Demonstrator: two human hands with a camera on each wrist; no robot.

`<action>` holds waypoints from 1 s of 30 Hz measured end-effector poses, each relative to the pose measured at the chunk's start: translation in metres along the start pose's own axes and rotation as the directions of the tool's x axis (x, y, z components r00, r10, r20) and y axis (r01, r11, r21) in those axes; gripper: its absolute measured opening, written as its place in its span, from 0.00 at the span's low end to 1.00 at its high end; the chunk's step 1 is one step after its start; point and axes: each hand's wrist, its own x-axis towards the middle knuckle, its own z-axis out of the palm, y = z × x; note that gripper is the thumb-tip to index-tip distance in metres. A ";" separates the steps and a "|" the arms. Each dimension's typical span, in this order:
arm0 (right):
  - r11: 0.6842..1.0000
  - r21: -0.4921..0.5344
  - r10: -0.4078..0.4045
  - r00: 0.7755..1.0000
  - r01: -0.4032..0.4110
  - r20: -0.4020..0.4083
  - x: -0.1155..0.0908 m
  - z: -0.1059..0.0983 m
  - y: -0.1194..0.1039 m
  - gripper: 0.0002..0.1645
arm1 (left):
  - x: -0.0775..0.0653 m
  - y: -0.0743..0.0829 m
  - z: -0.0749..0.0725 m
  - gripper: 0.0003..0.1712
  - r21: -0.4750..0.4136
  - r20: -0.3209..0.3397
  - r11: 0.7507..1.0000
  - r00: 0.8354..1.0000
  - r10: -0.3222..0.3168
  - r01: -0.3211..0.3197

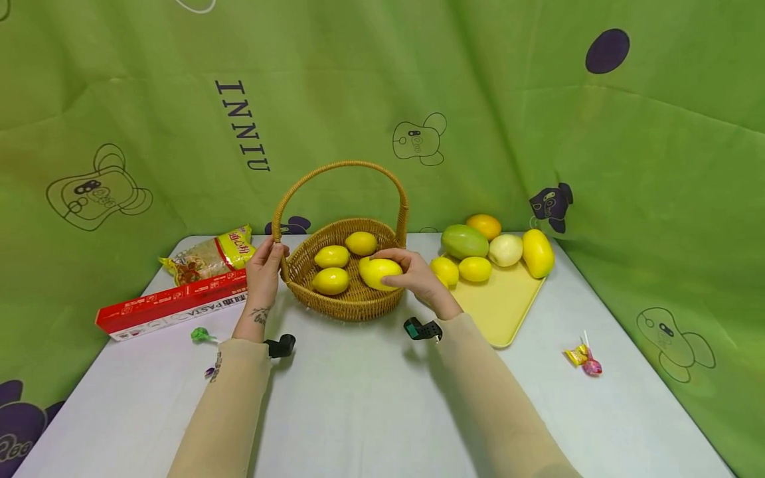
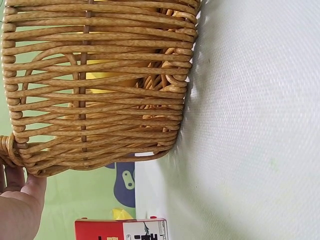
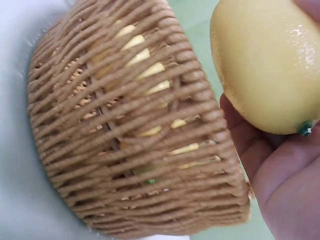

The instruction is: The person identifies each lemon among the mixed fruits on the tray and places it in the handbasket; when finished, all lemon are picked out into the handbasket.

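In the head view, a wicker basket (image 1: 352,310) with a tall arched handle stands on the table, with several yellow lemons (image 1: 331,281) lying inside. My left hand (image 1: 263,269) grips the basket at the left foot of the handle; in the left wrist view, the fingers (image 2: 30,192) are at the rim beside the woven side. Over the basket's right part, my right hand (image 1: 421,275) holds another lemon (image 1: 381,273) between thumb and fingers. The right wrist view shows this lemon (image 3: 270,65) close up, above the rim, with a small green stem end.
A yellow tray (image 1: 499,312) at right bears lemons, a green mango-like fruit (image 1: 464,241), an orange fruit, a pale round fruit and a yellow mango (image 1: 538,253). Left lie a red pasta box (image 1: 173,304) and a food bag (image 1: 209,257). Wrapped candies (image 1: 588,364) lie far right.
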 end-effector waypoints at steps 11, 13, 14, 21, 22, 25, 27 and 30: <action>0.992 0.112 -0.058 0.998 0.060 -0.017 0.002 0.000 0.002 0.30 | -0.002 0.002 0.000 0.26 0.004 0.004 1.000 1.000 0.000 0.000; 0.991 0.116 -0.068 0.997 0.071 -0.028 0.000 -0.003 0.001 0.29 | -0.002 0.002 0.000 0.26 0.013 0.005 1.000 1.000 0.003 -0.003; 0.991 0.113 -0.070 0.997 0.073 -0.034 -0.001 -0.005 0.001 0.29 | -0.002 0.002 0.000 0.26 0.017 0.004 1.000 1.000 0.005 -0.005; 0.992 0.063 -0.099 0.990 0.105 -0.101 -0.014 -0.025 0.001 0.30 | -0.001 0.001 -0.001 0.26 0.031 0.009 0.999 1.000 0.004 -0.004; 0.992 0.056 -0.102 0.988 0.110 -0.117 -0.017 -0.028 0.001 0.30 | -0.001 0.001 -0.001 0.27 0.031 0.011 1.000 1.000 0.003 -0.003; 0.992 0.044 -0.107 0.980 0.116 -0.167 -0.024 -0.041 0.003 0.29 | -0.001 0.001 -0.001 0.27 0.022 0.010 1.000 1.000 0.001 -0.001; 0.992 0.045 -0.107 0.974 0.118 -0.201 -0.030 -0.051 0.005 0.29 | 0.000 0.000 -0.001 0.27 0.010 0.008 1.000 1.000 -0.001 0.001; 0.987 0.085 -0.114 0.962 0.139 -0.250 -0.039 -0.069 0.009 0.29 | 0.000 0.000 -0.001 0.27 -0.019 0.001 1.000 1.000 0.000 0.000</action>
